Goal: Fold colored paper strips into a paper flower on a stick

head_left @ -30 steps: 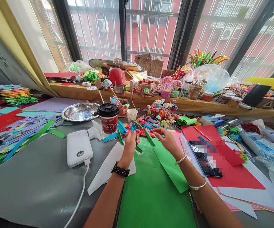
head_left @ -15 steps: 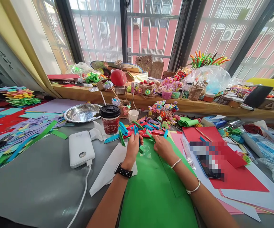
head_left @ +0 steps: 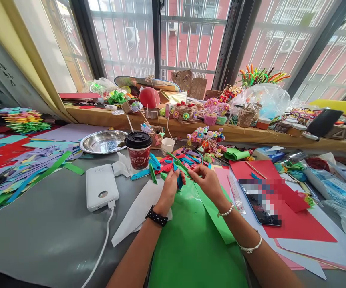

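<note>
My left hand (head_left: 169,187), with a black watch at its wrist, is closed around a folded blue paper strip (head_left: 179,181) that stands up between thumb and fingers. Just to the right, my right hand (head_left: 207,183) pinches the near end of a green paper strip (head_left: 179,166). This strip slants up and left, close to the blue one; whether the two touch I cannot tell. Below both hands lies a green sheet (head_left: 197,240). Beyond the fingers is a pile of red, blue and green folded strips (head_left: 192,157), partly hidden by my hands.
On the left stand a lidded coffee cup (head_left: 138,154), a metal plate (head_left: 102,150) and a white power bank (head_left: 101,188) with its cable. White paper (head_left: 139,208) lies beside my left wrist. A phone (head_left: 260,204) rests on red paper (head_left: 305,224) at right, near a clear ruler (head_left: 236,194).
My right hand has lifted slightly and turned, and the green strip has come up beside the blue one. My left hand has shifted a little to the right, still holding the blue strip.
</note>
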Demonstrator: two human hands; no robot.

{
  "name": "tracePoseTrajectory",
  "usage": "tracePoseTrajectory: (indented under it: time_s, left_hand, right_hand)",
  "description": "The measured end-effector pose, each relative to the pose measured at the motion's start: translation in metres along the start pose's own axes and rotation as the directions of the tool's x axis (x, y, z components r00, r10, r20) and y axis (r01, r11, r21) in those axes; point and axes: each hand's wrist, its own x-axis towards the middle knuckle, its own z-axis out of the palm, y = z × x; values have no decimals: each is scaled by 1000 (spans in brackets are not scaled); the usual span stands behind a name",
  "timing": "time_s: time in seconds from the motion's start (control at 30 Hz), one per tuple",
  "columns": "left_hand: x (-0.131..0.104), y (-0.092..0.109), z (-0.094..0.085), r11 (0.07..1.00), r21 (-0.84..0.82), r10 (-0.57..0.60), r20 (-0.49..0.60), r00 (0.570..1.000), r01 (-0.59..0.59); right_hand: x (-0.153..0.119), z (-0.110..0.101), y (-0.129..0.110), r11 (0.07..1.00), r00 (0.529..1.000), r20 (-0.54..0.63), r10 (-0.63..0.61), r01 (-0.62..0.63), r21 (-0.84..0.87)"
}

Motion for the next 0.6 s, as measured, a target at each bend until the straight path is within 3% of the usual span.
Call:
tracePoseTrajectory:
  time_s: [0.2,0.37,0.6]
  left_hand:
    - [-8,4,13,987,-160,8,110,994,10]
    - [-10,2,16,961,-275,27,127,992,9]
    - [-15,2,17,971,-235,-7,124,992,36]
  right_hand:
    - [-4,6,-4,960,989,-54,-136,118,-254]
    - [-6,11,-2,951,977,-68,-201,178,-252]
    - [-7,11,-4,943,974,-36,-225,208,-261]
